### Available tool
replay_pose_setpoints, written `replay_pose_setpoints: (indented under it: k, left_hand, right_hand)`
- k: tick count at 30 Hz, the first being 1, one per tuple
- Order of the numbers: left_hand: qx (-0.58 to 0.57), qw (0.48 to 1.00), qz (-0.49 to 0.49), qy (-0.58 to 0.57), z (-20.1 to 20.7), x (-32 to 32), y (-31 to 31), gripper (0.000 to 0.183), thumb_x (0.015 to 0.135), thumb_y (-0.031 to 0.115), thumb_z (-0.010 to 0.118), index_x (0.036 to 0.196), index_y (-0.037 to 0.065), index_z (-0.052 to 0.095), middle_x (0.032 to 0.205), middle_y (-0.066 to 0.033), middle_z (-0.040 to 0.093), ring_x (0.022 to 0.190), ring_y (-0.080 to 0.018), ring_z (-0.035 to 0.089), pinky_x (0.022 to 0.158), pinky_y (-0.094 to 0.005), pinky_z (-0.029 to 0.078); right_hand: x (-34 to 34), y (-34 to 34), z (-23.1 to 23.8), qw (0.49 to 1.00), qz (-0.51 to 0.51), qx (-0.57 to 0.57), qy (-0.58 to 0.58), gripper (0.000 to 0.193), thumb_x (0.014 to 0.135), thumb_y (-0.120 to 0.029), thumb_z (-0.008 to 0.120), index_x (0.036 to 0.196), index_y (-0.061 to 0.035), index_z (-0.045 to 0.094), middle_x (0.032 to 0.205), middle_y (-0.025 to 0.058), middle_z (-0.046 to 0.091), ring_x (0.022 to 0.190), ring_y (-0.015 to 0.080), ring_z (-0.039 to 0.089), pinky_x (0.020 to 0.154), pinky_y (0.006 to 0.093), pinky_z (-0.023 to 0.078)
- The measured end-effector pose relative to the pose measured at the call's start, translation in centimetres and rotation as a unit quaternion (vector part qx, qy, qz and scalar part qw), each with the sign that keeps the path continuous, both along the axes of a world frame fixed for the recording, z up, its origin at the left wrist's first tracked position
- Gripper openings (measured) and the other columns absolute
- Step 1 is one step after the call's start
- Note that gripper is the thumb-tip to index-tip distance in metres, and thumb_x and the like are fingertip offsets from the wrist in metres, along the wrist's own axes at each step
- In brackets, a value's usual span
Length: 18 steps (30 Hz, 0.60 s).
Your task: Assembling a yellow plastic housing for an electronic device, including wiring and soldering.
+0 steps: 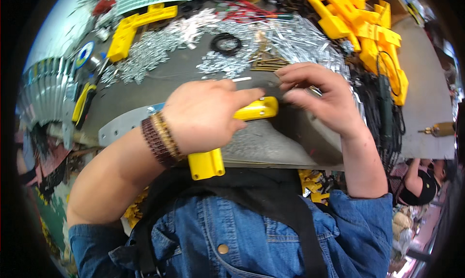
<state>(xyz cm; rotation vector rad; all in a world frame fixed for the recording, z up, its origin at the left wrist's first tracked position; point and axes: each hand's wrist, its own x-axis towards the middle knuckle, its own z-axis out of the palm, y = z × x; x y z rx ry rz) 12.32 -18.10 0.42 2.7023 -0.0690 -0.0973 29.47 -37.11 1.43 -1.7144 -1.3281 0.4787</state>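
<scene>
My left hand (pixel 201 113), with beaded bracelets at the wrist, is closed over a yellow plastic handle (pixel 261 108) lying on the bench. One rounded end with small metal pins or holes sticks out past my fingers. Another yellow flange points toward me below the palm. A grey metal blade (pixel 118 127) with holes extends left from under my wrist. My right hand (pixel 324 96) hovers just beyond the handle's rounded end, fingers curled toward the thumb. Blur hides what, if anything, is between its fingertips. A short white strip (pixel 242 79) lies beyond my left hand.
Piles of small silver metal pins (pixel 140 60) cover the far bench, with a black wire coil (pixel 226 44) and brass rods (pixel 270 65). Yellow handles (pixel 365 31) are heaped far right. Fanned metal blades (pixel 46 96) stand left. A person (pixel 424 183) sits at the right.
</scene>
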Motion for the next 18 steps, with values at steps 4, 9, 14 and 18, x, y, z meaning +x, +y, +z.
replay_pose_setpoints:
  k: [4,9,14,18]
  left_hand:
    - [-0.008,1.0,-0.003,-0.019,0.2,0.0,-0.2,0.057,0.082,0.023,0.07,0.136,0.02,0.055,0.097,-0.0111,0.063,0.094,-0.0328,0.064,0.083,-0.0415,0.051]
    - [-0.036,0.998,-0.005,-0.041,0.3,-0.1,-0.1,0.056,0.081,0.022,0.071,0.134,0.019,0.055,0.098,-0.0117,0.064,0.095,-0.0339,0.064,0.083,-0.0425,0.051]
    - [0.019,1.0,-0.005,-0.005,0.5,0.1,-0.5,0.055,0.083,0.025,0.07,0.135,0.017,0.055,0.098,-0.012,0.065,0.091,-0.0323,0.066,0.081,-0.043,0.053]
    - [0.05,0.998,-0.022,0.032,1.1,0.9,-0.7,0.056,0.084,0.028,0.07,0.137,0.017,0.057,0.096,-0.0132,0.066,0.091,-0.0325,0.067,0.08,-0.0432,0.053]
  right_hand:
    - [8.0,-11.0,2.1,0.876,-0.339,-0.07,-0.336,0.028,0.088,-0.017,0.072,0.111,-0.0009,0.068,0.116,0.0155,0.068,0.108,0.0304,0.064,0.092,0.0366,0.049]
    - [12.3,-22.3,-1.4,0.717,-0.517,-0.235,-0.405,0.052,0.086,-0.03,0.074,0.127,-0.0018,0.058,0.118,0.0212,0.063,0.113,0.0385,0.059,0.098,0.0424,0.045]
    - [14.2,-24.6,1.3,0.861,-0.479,0.029,-0.169,0.053,0.092,-0.024,0.071,0.135,0.0005,0.052,0.111,0.0129,0.062,0.104,0.0205,0.059,0.092,0.0322,0.047]
    - [5.8,-17.1,6.8,0.885,-0.191,0.298,0.303,0.04,0.094,-0.014,0.065,0.129,-0.0003,0.051,0.103,0.0105,0.055,0.093,0.0196,0.055,0.087,0.0352,0.049]
